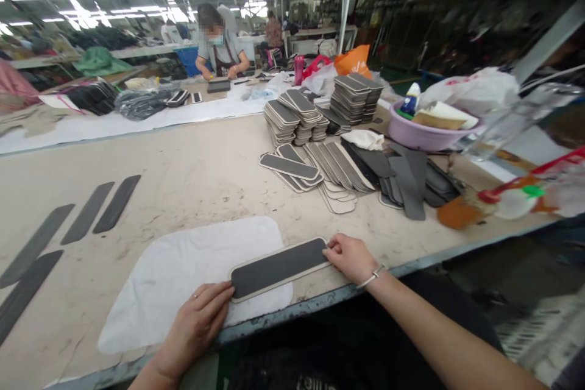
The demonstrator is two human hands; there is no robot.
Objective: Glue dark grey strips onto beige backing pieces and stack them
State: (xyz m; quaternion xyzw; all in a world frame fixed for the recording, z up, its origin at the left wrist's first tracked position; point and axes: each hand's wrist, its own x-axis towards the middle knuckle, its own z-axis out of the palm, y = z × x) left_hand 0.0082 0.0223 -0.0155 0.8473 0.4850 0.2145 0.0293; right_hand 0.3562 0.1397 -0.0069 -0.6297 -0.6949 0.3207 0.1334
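Note:
A long panel with rounded corners, dark grey with a pale border point(278, 269), lies near the table's front edge, partly over a white sheet point(183, 280). At its left end, my left hand point(201, 320) holds the edge with fingers together. My right hand point(351, 256) pinches the right end between thumb and fingertips. The tips of both hands' fingers are partly hidden against the panel.
Several dark strips point(116, 204) lie at the left. Beyond the panel are bordered pieces point(290, 167), stacks of panels point(351, 97) and loose dark pieces point(406, 180). A purple basin point(425, 134) stands at the right. Across the table a person point(222, 52) works.

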